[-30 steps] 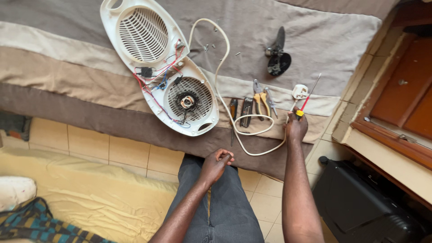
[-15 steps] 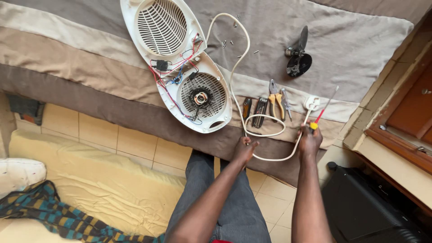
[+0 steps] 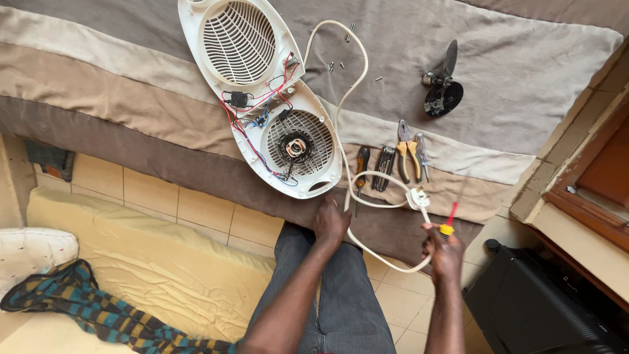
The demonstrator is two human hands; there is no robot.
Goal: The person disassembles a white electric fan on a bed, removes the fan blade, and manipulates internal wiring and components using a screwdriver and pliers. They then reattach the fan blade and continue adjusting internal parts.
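An opened white fan heater (image 3: 265, 98) lies on a striped brown and grey blanket (image 3: 118, 98), its grilles, red and blue wires and round motor exposed. Its white cord (image 3: 354, 111) loops down to a white plug (image 3: 417, 196). My right hand (image 3: 444, 252) is closed around a screwdriver with a red and yellow handle (image 3: 449, 219), just below the plug. My left hand (image 3: 331, 221) rests at the blanket's near edge, right below the heater's lower end, fingers curled with nothing visible in them.
Pliers (image 3: 407, 151), a dark screwdriver (image 3: 360, 164) and other small tools lie in a row right of the heater. Loose screws (image 3: 335, 65) and a black fan blade (image 3: 443, 88) lie farther back. A yellow mat (image 3: 151, 269), tiled floor and a black case (image 3: 537, 308) surround my legs.
The view has shifted, so the heater and tools sit further right and lower. My left hand has reached forward from my lap to the blanket's edge. My right hand kept holding the screwdriver.
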